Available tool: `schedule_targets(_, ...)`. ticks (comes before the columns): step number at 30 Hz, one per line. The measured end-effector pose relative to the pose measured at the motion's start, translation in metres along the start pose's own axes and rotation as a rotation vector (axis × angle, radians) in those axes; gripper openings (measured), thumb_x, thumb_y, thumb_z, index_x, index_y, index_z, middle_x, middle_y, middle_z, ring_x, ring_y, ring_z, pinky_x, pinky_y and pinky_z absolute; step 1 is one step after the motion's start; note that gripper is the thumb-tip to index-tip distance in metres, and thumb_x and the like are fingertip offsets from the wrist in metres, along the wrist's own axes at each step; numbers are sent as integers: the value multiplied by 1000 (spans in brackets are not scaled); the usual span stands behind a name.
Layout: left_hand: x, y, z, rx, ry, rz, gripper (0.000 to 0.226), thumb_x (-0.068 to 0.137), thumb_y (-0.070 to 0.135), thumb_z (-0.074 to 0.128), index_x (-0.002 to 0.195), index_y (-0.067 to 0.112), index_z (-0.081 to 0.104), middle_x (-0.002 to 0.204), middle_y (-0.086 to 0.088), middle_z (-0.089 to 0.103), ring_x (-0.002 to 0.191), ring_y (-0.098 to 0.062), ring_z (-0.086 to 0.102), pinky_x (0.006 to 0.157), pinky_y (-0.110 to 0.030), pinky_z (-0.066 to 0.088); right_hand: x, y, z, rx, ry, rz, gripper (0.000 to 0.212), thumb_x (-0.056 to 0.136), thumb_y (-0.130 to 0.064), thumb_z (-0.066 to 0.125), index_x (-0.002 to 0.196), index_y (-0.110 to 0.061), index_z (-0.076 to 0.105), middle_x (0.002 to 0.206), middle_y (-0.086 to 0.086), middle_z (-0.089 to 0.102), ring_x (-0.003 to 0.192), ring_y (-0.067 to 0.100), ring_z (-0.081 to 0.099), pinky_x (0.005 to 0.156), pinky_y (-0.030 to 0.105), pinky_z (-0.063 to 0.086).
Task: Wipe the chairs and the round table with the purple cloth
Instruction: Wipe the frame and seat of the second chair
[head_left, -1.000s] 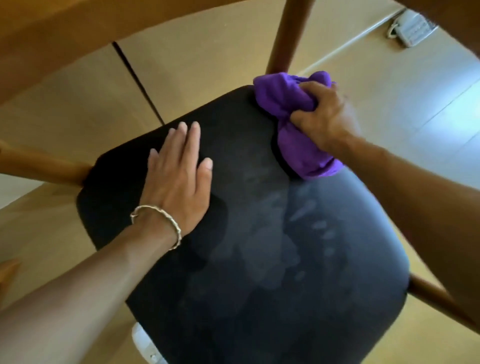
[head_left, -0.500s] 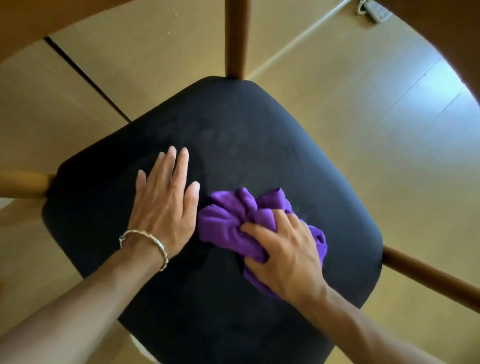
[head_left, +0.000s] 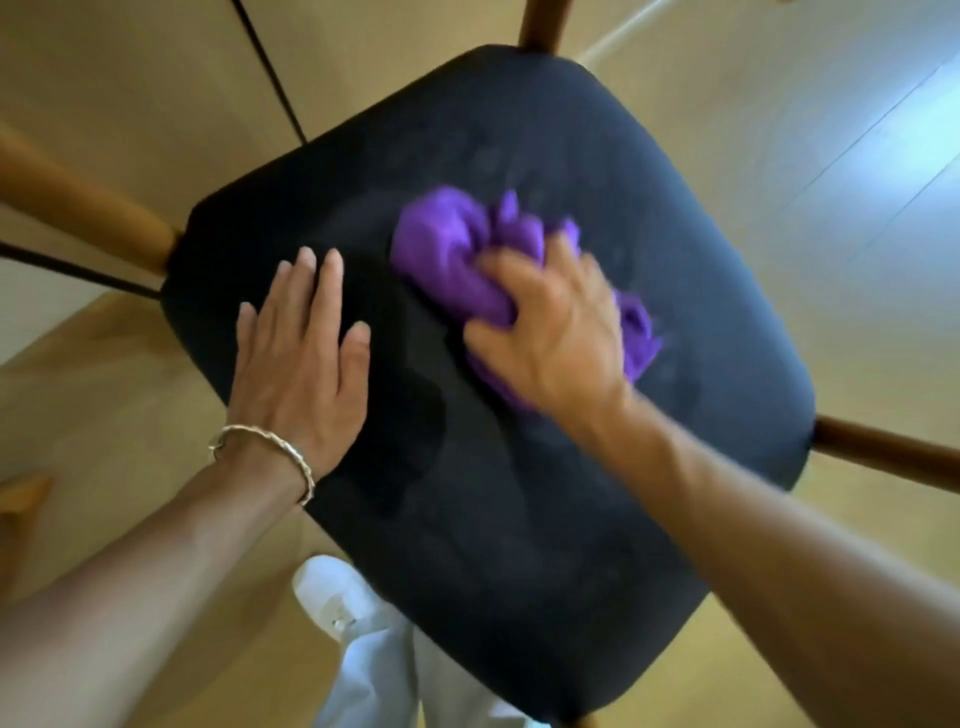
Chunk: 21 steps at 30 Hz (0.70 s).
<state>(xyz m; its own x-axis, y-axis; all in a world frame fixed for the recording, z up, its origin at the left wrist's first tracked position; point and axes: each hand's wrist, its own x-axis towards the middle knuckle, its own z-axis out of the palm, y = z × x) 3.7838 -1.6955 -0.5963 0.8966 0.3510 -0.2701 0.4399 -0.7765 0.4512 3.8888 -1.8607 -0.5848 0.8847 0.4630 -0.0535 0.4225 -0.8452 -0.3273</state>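
Observation:
A chair with a black padded seat (head_left: 545, 493) and brown wooden rails fills the view from above. The bunched purple cloth (head_left: 447, 249) lies on the middle of the seat. My right hand (head_left: 550, 332) grips it from above, fingers curled into the fabric, slightly blurred. My left hand (head_left: 301, 353), with a metal bracelet on the wrist, rests flat on the left part of the seat, fingers straight. Faint wipe streaks show on the seat around the cloth. The round table is out of view.
Wooden chair rails stick out at the left (head_left: 88, 202), right (head_left: 883, 452) and top (head_left: 543, 23) of the seat. Light wood floor (head_left: 779, 156) surrounds the chair. My white trouser leg and shoe (head_left: 353, 623) stand at the seat's near edge.
My right hand drew the cloth from the seat's far corner to the near middle, then pushed it back up toward the middle. The left hand stayed flat on the seat.

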Motion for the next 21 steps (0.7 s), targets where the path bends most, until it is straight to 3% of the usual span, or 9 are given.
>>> schedule_targets(4, -38, -11, -5, -16, -67, -34, 67, 89, 44, 12, 150, 15, 12, 157, -8, 11, 145, -22, 7, 114, -48, 7, -70, -11, -13, 25, -199, -135, 41, 61, -41, 64, 100, -34, 71, 85, 6, 56, 76, 34, 57, 61, 38, 50)
schedule_targets(7, -55, -24, -14, -5, -50, -20, 68, 89, 47, 8, 150, 17, 11, 157, -7, 12, 145, -21, 7, 115, -47, 13, -37, -10, -30, 35, -321, -145, 51, 64, -48, 60, 113, -37, 66, 104, 12, 61, 97, 36, 59, 80, 37, 51)
schedule_targets(10, -55, -37, -22, -29, -10, -37, 68, 89, 48, 7, 149, 19, 9, 157, -4, 10, 145, -18, 6, 115, -41, 9, 39, -25, -32, 36, -130, -117, 50, 77, -45, 59, 125, -35, 58, 113, 8, 52, 105, 32, 54, 82, 32, 42)
schedule_targets(14, -56, -50, -24, -41, 34, -69, 64, 92, 43, 12, 150, 17, 11, 157, -6, 12, 145, -20, 7, 113, -34, 5, 98, -72, -3, 31, -73, 84, 47, 81, -42, 57, 127, -36, 56, 126, 9, 50, 113, 35, 51, 91, 39, 42)
schedule_targets(16, -60, -56, -24, -60, 34, -93, 64, 91, 44, 13, 150, 17, 11, 157, -6, 12, 145, -20, 8, 114, -38, 8, 74, -86, 15, -34, -40, 31, 47, 80, -43, 58, 125, -30, 57, 123, 12, 49, 110, 37, 50, 90, 42, 44)
schedule_targets(18, -65, -59, -27, -72, 21, -114, 64, 91, 43, 14, 150, 19, 10, 157, -5, 11, 145, -18, 7, 115, -40, 9, 11, -89, 24, -17, -46, -120, 43, 74, -41, 61, 115, -25, 63, 110, 14, 52, 98, 38, 54, 79, 43, 48)
schedule_targets(21, -70, -59, -35, -87, -6, -124, 63, 91, 42, 14, 150, 20, 7, 158, -5, 8, 144, -17, 6, 114, -38, 8, -82, -85, 10, 55, -232, -309, 33, 67, -40, 66, 98, -28, 67, 91, 6, 54, 82, 32, 56, 66, 43, 52)
